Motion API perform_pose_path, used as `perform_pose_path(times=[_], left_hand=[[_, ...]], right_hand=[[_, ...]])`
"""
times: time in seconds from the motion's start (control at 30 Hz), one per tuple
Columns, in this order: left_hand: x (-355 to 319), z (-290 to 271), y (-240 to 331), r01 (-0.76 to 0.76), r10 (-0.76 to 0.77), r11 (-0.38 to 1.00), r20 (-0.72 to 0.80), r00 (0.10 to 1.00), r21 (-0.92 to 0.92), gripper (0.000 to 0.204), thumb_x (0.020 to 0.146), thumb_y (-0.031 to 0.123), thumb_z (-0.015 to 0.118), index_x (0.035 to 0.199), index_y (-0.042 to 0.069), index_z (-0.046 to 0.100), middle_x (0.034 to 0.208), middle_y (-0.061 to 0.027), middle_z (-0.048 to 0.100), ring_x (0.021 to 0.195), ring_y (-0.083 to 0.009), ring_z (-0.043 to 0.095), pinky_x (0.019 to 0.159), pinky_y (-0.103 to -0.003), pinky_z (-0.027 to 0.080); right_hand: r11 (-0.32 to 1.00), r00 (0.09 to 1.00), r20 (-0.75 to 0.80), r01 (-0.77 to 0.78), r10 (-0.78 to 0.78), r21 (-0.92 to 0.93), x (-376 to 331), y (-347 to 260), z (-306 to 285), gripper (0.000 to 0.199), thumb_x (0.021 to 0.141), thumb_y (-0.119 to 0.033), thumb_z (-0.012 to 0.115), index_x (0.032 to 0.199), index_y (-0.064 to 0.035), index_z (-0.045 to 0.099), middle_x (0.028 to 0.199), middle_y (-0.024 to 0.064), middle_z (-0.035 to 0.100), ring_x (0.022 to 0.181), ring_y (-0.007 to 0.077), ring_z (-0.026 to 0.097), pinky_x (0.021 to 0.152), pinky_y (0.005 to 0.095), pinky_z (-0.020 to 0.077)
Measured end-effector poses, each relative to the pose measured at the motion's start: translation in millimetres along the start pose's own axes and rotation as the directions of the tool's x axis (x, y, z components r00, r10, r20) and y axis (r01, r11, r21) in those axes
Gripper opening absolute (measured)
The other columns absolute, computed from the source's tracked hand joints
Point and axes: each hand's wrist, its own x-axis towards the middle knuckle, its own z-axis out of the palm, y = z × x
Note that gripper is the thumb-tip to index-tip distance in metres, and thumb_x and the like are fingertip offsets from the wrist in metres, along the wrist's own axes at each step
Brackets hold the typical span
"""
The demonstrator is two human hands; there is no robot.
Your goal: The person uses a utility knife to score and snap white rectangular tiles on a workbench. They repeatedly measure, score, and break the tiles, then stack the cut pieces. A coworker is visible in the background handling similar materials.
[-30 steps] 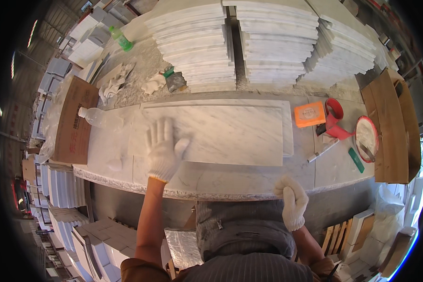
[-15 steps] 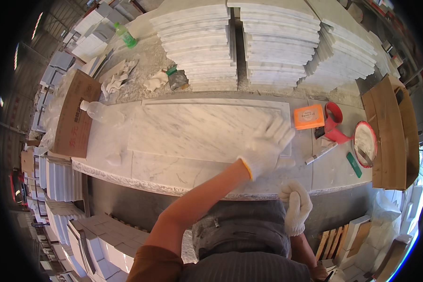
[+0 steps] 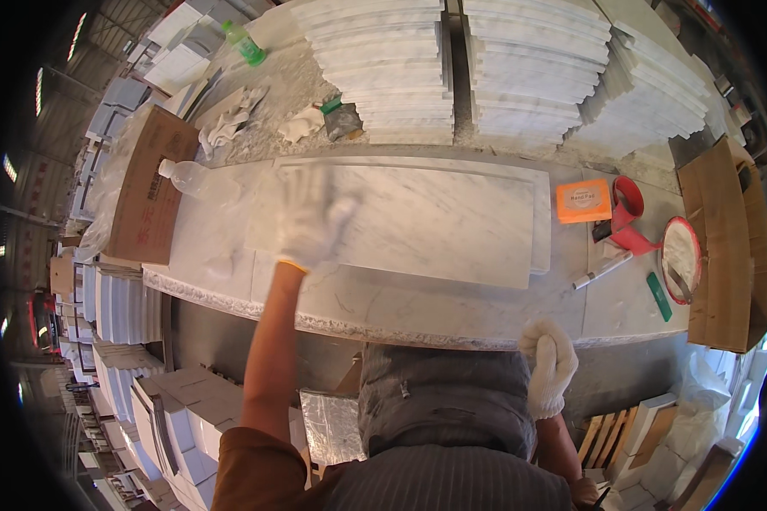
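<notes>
From the head view, spreads the left hand [image 3: 308,217], white-gloved and blurred, over the left end of a pale, grey-veined marble slab [image 3: 439,221], fingers apart and pointing to the far side, with nothing seen in the grip; cannot tell through the blur whether touching the stone. Holds the right hand [image 3: 550,368], gloved alike, at the near edge of the workbench [image 3: 383,308], toward the right, fingers curled into a loose fist; cannot tell whether wrapped around anything small. Has the slab lying flat in the middle of the workbench, with a second slab [image 3: 541,226] peeping out along the far and right edges. Shows, right of both, an orange box [image 3: 583,202], a red-rimmed dish [image 3: 681,251] and a green strip [image 3: 659,296]. Shows, to the left, a clear bottle [image 3: 187,179] near a cardboard box [image 3: 149,204], and, on the far side, tall stacks of marble [image 3: 383,81].
</notes>
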Motion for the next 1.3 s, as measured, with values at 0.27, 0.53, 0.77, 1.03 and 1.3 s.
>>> perform_pose_path(times=[0.27, 0.53, 0.77, 1.03, 1.3], left_hand=[[-21, -10, 47, -0.042, 0.043, 0.998, -0.019, 0.999, 0.040, 0.084, 0.100, 0.066, 0.033, 0.156, 0.003, 0.032, 0.163, -0.0184, 0.030, 0.153, -0.0338, 0.020, 0.126, -0.048, 0.011], [-76, -32, 212, -0.567, 0.579, 0.692, -0.126, 0.806, -0.448, 0.068, 0.085, 0.048, 0.066, 0.136, 0.005, 0.053, 0.148, -0.0167, 0.045, 0.141, -0.0401, 0.037, 0.120, -0.054, 0.024], [-141, 8, 206, -0.381, 0.466, 0.400, -0.173, 0.868, -0.834, 0.033, 0.086, 0.025, 0.070, 0.113, 0.007, 0.065, 0.119, -0.0135, 0.064, 0.118, -0.0339, 0.057, 0.105, -0.048, 0.042], [-165, 14, 162, -0.102, 0.206, 0.451, -0.007, 0.978, -0.887, 0.012, 0.089, 0.018, 0.066, 0.084, 0.008, 0.071, 0.079, -0.0087, 0.068, 0.078, -0.0323, 0.066, 0.072, -0.044, 0.049], [-157, -3, 194, 0.136, 0.119, 0.384, 0.196, 0.973, -0.913, 0.021, 0.098, 0.021, 0.060, 0.103, 0.004, 0.071, 0.078, -0.0108, 0.068, 0.072, -0.0268, 0.067, 0.068, -0.038, 0.052]], right_hand=[[0.999, 1.000, 0.002, -0.029, 0.029, -0.034, -2, 5, 11, 0.032, 0.104, -0.014, 0.045, 0.121, 0.0074, 0.062, 0.098, 0.0121, 0.068, 0.081, 0.0158, 0.064, 0.072, 0.0305, 0.0533], [0.999, 0.995, -0.095, -0.042, 0.042, 0.002, 8, -4, 12, 0.035, 0.105, -0.015, 0.043, 0.126, 0.0083, 0.059, 0.099, 0.0118, 0.069, 0.080, 0.0152, 0.064, 0.073, 0.0281, 0.0522], [0.990, 0.968, -0.208, -0.135, 0.139, 0.034, 3, 9, 3, 0.029, 0.103, -0.011, 0.047, 0.118, 0.0071, 0.064, 0.095, 0.0124, 0.070, 0.078, 0.0163, 0.066, 0.068, 0.0281, 0.0533], [0.982, 0.980, -0.069, -0.187, 0.188, 0.026, 0, 14, 16, 0.031, 0.105, -0.018, 0.046, 0.114, 0.0062, 0.063, 0.091, 0.0104, 0.068, 0.075, 0.0149, 0.063, 0.065, 0.0282, 0.0511], [0.970, 0.970, -0.100, -0.210, 0.223, 0.123, 1, 18, 22, 0.041, 0.108, -0.031, 0.041, 0.112, 0.0041, 0.062, 0.092, 0.0121, 0.068, 0.075, 0.0162, 0.064, 0.068, 0.0288, 0.0517]])
